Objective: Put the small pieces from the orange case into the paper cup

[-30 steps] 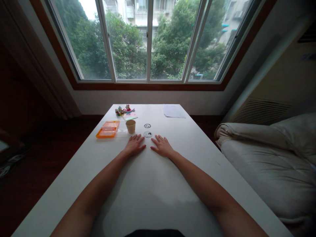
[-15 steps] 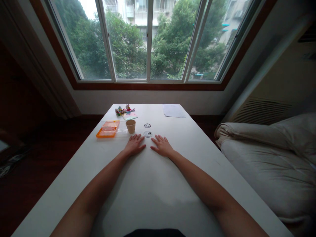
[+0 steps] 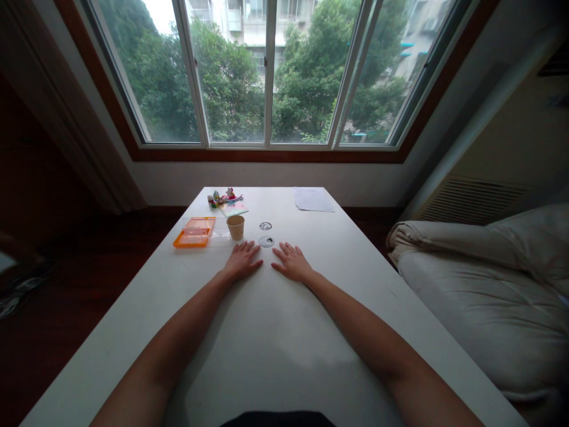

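Note:
My left hand (image 3: 242, 260) lies flat on the white table (image 3: 275, 332), palm down with fingers spread, holding nothing. Opposite it, my right hand (image 3: 292, 262) rests the same way, open and bare. Just beyond the gap between them is a round clear disc (image 3: 266, 242) with dark marks. A second, similar disc (image 3: 265, 226) lies a little farther off. A brown paper cup (image 3: 235, 227) stands upright just past my left fingertips. Left of the cup sits an orange plastic case (image 3: 194, 232) with a see-through part.
Small colourful figurines (image 3: 222, 197) stand at the far left of the table beside a pastel card (image 3: 234, 209). White paper sheets (image 3: 313, 200) lie at the far right. A covered sofa (image 3: 480, 284) is right of the table, and a window (image 3: 267, 77) is behind it.

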### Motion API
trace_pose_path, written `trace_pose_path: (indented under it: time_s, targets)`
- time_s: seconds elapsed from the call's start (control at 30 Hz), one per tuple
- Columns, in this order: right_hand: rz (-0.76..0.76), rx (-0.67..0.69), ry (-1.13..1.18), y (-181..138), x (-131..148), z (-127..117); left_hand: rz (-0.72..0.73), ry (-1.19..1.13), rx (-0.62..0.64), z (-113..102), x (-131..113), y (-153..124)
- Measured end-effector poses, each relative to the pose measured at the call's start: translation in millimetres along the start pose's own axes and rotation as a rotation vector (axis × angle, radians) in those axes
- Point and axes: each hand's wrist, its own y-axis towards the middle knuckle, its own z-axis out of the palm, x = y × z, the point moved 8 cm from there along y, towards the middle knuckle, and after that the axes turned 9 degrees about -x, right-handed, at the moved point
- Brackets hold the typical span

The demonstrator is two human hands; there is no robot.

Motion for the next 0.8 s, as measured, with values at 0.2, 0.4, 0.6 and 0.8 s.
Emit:
trace_pose_path:
  time_s: [0.2, 0.4, 0.6, 0.8]
  targets:
    - [-0.007, -0.008, -0.004, 0.5, -0.5, 0.5, 0.0, -0.006, -0.003, -0.6, -0.5, -0.1]
    - [-0.006, 0.001, -0.013, 0.9, -1.2, 1.7, 0.003, -0.005, -0.012, 0.6, 0.6, 0.0]
    - [-0.003, -0.001, -0.011, 0.9, -2.3, 2.9, 0.006, -0.009, -0.009, 1.7, 0.9, 1.0]
    - [0.001, 0.004, -0.005, 0.4, -1.6, 0.9, -0.002, -0.01, 0.002, -0.2, -0.3, 0.3]
